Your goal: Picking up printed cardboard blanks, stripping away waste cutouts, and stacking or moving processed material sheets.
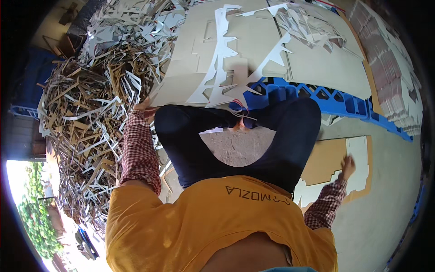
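Pale grey, flat cardboard sheets (324, 68) lie at the top centre of the frame on a blue plastic lattice pallet (353, 106), scattered with jagged white card offcuts (220, 38). The work looks partway along: a big heap of brown and white card scrap (86, 140) fills the left, and layered notched cardboard pieces (380, 63) stand at the upper right, while loose offcuts appear left to clear. The left hand (143, 105) is at the sheets' lower-left corner, the right hand (348, 167) over a brown-and-white board (324, 158) at the lower right; both are small and partly blurred, so their grip cannot be told. Dark lettering crosses the mustard-yellow shirt (226, 222); no label is legible elsewhere.
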